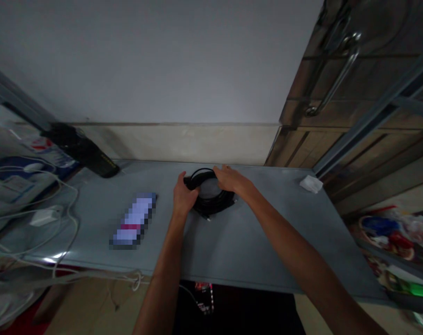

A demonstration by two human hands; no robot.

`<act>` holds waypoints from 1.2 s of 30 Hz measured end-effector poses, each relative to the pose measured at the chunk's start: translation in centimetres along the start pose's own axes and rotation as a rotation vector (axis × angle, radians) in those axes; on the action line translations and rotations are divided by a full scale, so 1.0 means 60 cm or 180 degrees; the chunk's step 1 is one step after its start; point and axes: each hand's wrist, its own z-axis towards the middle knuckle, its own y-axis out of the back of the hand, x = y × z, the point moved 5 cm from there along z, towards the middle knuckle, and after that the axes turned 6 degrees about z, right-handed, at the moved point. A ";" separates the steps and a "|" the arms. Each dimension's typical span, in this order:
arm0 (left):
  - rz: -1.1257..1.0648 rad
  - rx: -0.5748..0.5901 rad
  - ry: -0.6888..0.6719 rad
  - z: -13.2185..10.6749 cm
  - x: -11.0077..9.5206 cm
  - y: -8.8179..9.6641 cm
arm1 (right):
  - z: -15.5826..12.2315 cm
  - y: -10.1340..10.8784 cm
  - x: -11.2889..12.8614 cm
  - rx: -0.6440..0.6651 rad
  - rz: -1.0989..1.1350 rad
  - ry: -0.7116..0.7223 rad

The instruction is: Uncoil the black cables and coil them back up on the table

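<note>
A coil of black cable lies on the grey tabletop in front of me. My left hand grips the coil's left side, thumb on the inner edge. At the upper right of the ring, my right hand is closed on the cable, its fingertips near a single loop that rises above the rest. Small shiny tips, perhaps cable ends, show at the coil's lower and right edges. The undersides of both hands' fingers are partly hidden.
Left of the coil lies a phone, its screen blurred out. A black bottle leans at the back left, near white cables and a white adapter. Crumpled white paper sits by the right metal post. A wall borders the back.
</note>
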 end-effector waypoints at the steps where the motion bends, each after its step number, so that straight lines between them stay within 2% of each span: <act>1: -0.0018 0.0021 -0.0045 -0.001 -0.001 -0.001 | -0.002 -0.001 0.002 -0.0046 0.0002 0.0021; 6: -0.0110 0.0042 -0.0132 -0.003 -0.001 -0.004 | -0.029 -0.002 0.013 -0.0405 0.0026 0.0071; 8: -0.0196 0.0030 -0.0067 -0.003 0.003 -0.007 | -0.054 -0.002 0.018 -0.0694 0.0048 0.0139; 11: -0.0261 -0.0048 -0.0003 -0.005 0.004 -0.012 | -0.107 -0.009 0.037 -0.1254 0.0313 0.0832; 13: -0.0235 -0.0055 -0.0023 -0.007 -0.001 -0.016 | -0.143 -0.025 0.051 -0.1415 0.0504 0.1347; 15: -0.0208 0.0002 -0.0064 -0.012 -0.010 -0.021 | -0.168 -0.047 0.056 -0.1337 0.0525 0.1506; 19: -0.0390 0.0225 -0.0102 -0.023 -0.030 -0.029 | -0.188 -0.073 0.053 -0.1123 0.0364 0.1377; 23: -0.0676 0.0432 -0.0187 -0.030 -0.044 -0.034 | -0.200 -0.070 0.045 -0.1059 0.0191 0.1355; 26: -0.0667 0.0382 -0.0467 -0.033 -0.053 -0.035 | -0.217 -0.062 0.040 -0.0987 0.0125 0.1288; 29: -0.0699 0.0533 -0.0744 -0.037 -0.061 -0.041 | -0.235 -0.058 0.040 -0.0949 0.0051 0.1201; 33: -0.0745 0.0743 -0.1046 -0.046 -0.075 -0.046 | -0.247 -0.068 0.038 -0.0978 -0.0067 0.1227; 36: -0.0815 0.0820 -0.1102 -0.054 -0.085 -0.046 | -0.249 -0.078 0.029 -0.1060 -0.0079 0.1397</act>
